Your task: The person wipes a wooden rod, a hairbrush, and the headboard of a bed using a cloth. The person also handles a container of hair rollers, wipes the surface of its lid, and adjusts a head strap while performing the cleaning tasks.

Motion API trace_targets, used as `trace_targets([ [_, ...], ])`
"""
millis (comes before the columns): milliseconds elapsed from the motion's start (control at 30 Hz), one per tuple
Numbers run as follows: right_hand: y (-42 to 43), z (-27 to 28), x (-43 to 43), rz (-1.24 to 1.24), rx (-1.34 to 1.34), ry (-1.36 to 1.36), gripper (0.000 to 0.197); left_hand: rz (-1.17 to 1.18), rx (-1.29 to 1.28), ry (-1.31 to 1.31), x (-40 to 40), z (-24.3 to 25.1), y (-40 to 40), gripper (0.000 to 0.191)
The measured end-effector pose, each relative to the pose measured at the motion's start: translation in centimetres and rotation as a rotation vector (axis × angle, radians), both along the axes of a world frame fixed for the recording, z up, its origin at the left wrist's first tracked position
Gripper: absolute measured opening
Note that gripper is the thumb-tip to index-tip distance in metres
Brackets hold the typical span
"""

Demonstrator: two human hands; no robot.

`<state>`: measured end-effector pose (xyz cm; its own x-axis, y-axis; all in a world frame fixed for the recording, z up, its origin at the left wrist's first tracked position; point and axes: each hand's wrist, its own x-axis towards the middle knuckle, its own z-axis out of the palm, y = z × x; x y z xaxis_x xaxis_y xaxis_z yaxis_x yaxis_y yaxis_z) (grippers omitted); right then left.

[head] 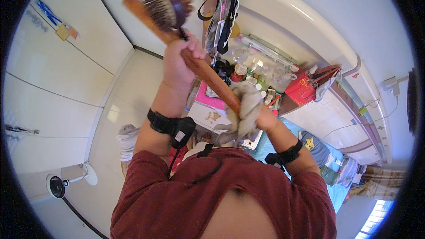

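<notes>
My left hand (181,56) is raised at the upper middle, closed around a long reddish-brown wooden handle (212,76) that slants from upper left to lower right. Against the handle's upper part is a dark brush head (169,5) with pale and dark bristles on one side and brown rounded knobs on the other; it is blurred, and how it joins the handle cannot be told. My right hand (266,118) grips a grey-beige cloth (247,106) bunched around the handle's lower end, and the cloth partly hides the fingers. Loose folds of cloth hang below.
Beyond the hands stands a cluttered white table (199,117) with jars, bottles and a pink sheet (207,98). A red bag (300,88) is at its right. White cabinets (56,99) line the left. A bed (337,202) with pillows lies at right; a lamp-like device (56,186) stands lower left.
</notes>
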<state>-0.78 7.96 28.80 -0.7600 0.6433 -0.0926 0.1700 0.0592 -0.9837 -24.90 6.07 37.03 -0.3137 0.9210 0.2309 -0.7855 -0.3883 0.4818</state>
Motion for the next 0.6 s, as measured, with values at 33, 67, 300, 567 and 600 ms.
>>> trace_targets([
  [33, 0.5, 0.0, 1.7, -0.035, 0.055, -0.15, 0.046, 0.007, 0.087, -0.04, -0.4, -0.1, -0.5, 0.013],
  [67, 0.8, 0.0, 2.3, -0.229, -0.344, 0.193, 0.044, -0.025, 0.186, -0.035, -0.8, 0.2, -1.2, 0.013],
  [300, 1.0, 1.8, -2.5, 0.113, -0.044, 0.332, 0.036, -0.259, 0.271, -0.127, 3.8, -0.1, -3.6, 0.012],
  [567, -5.6, -2.4, -4.2, 0.242, -0.438, 0.186, 0.049, -0.144, 0.13, -0.207, 0.2, -1.0, -5.7, 0.014],
  [600, -5.8, -3.2, -4.3, 0.301, -0.27, 0.144, 0.047, -0.125, 0.131, -0.21, -0.7, -2.1, -6.1, 0.014],
])
